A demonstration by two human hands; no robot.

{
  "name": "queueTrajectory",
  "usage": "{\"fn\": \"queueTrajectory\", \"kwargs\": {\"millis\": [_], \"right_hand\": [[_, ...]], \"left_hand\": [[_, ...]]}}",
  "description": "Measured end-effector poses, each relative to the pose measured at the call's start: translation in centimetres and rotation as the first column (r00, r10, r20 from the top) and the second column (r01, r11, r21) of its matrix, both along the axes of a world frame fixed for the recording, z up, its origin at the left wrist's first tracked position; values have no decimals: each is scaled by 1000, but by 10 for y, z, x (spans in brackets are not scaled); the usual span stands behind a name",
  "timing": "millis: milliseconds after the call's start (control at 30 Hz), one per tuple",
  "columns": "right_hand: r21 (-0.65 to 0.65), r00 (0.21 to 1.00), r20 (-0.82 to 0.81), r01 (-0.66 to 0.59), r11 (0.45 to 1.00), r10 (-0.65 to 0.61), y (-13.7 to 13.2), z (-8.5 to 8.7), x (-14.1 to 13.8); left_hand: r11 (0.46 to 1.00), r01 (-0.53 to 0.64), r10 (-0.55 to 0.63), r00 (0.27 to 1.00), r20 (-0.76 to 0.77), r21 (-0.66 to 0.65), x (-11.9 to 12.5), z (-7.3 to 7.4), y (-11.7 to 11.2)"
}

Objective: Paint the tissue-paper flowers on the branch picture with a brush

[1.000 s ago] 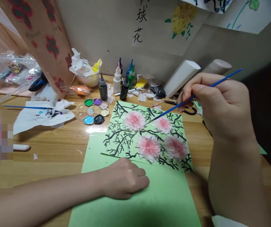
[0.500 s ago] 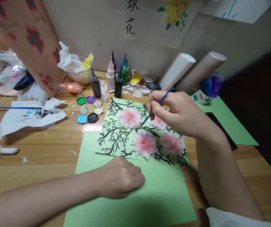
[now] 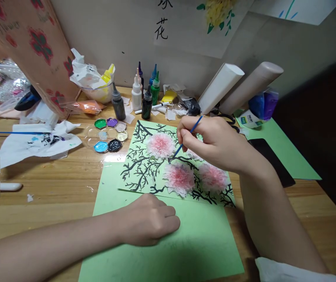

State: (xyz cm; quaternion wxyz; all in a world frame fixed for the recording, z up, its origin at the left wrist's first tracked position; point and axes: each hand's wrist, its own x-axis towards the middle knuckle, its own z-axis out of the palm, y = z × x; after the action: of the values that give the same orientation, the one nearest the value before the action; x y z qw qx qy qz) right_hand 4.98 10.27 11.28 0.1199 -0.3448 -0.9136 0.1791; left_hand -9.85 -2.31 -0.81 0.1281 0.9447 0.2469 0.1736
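Note:
My right hand (image 3: pixel 211 143) pinches a thin blue paintbrush (image 3: pixel 195 125), its tip touching a black branch between the pink tissue flowers (image 3: pixel 159 145) on the small green picture card (image 3: pixel 140 168). That card lies on a larger green sheet (image 3: pixel 185 250). My left hand (image 3: pixel 150 219) rests as a loose fist on the green sheet, just below the card's lower edge, with nothing seen in it.
A round paint palette (image 3: pixel 109 135) and several paint bottles (image 3: pixel 144 98) stand behind the card. Stained white tissue with another blue brush (image 3: pixel 12 133) lies at left. Two paper rolls (image 3: pixel 235 88), scissors, a dark flat object (image 3: pixel 270 160) and another green sheet sit at right.
My right hand came down from the upper right onto the card, and the brush tip moved left to a branch beside the flowers. The left hand stayed put.

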Motion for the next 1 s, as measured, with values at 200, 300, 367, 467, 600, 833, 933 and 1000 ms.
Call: {"fn": "queueTrajectory", "kwargs": {"millis": [200, 300, 367, 467, 600, 833, 933, 1000], "right_hand": [[7, 1000, 8, 3, 1000, -3, 1, -2, -1], [4, 1000, 4, -2, 1000, 2, 1, -3, -1], [1, 1000, 3, -6, 1000, 6, 1, -3, -1], [-13, 1000, -1, -7, 1000, 7, 1, -3, -2], [-26, 1000, -7, -15, 1000, 15, 1, -4, -3], [-6, 1000, -12, -28, 1000, 28, 1, -5, -3], [17, 999, -40, -9, 1000, 10, 0, 0, -1], [15, 998, -70, 11, 1000, -10, -1, 4, 1]], "left_hand": [[1000, 7, -7, 1000, -18, -4, 0, 1, 0], [1000, 5, -5, 1000, -15, 1, 0, 0, -1], [1000, 1, -1, 1000, -13, 1, 0, 0, -1], [1000, 2, -2, 1000, -19, -1, 0, 0, -1], [1000, 7, -7, 1000, -23, -6, 0, 0, 0], [1000, 10, -10, 1000, -22, -18, -1, 1, -1], [1000, 12, -13, 999, -30, -21, 0, 1, -1], [1000, 10, -10, 1000, -20, -16, 0, 1, -1]]}}
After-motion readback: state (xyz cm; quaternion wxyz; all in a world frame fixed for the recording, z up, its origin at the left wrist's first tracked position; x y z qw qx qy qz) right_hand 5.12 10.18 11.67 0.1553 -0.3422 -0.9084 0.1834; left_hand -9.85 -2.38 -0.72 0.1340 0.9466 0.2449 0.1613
